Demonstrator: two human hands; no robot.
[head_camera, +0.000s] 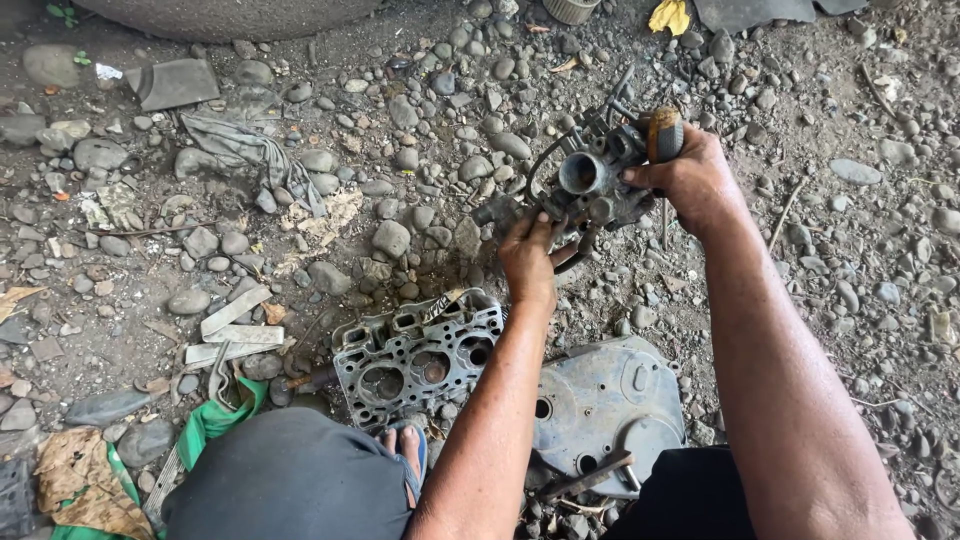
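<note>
Two bare hands are up on one grimy carburettor (590, 190), held in the air above the stony ground (420, 150), toward the far right part of it. The left hand (527, 262) comes in from below, fingers curled together and clamped on the lower left side of the carburettor body, thumb tucked against a curved black hose. The right hand (690, 180) grips from the right side, fingers wrapped shut around the worn handle of a screwdriver (664, 133), orange and black, which stands upright just beside the carburettor's top right; the thumb presses onto the metal body. The round throat of the carburettor faces up at the camera, open and pale inside.

Down on the ground near the person's knees lies a cylinder head gasket (415, 355), grey metal full of round and odd-shaped holes, lying flat and tilted a little. Just to its right, touching or nearly so behind the left forearm, sits a flat grey engine cover plate (610, 400), with a rusty bar resting across its near edge. A blue sandal (412, 455) peeks out just below the gasket. Over at the near left corner there is a green cloth (205, 425), and further out on the left a crumpled grey rag (245, 150) among the pebbles.
</note>
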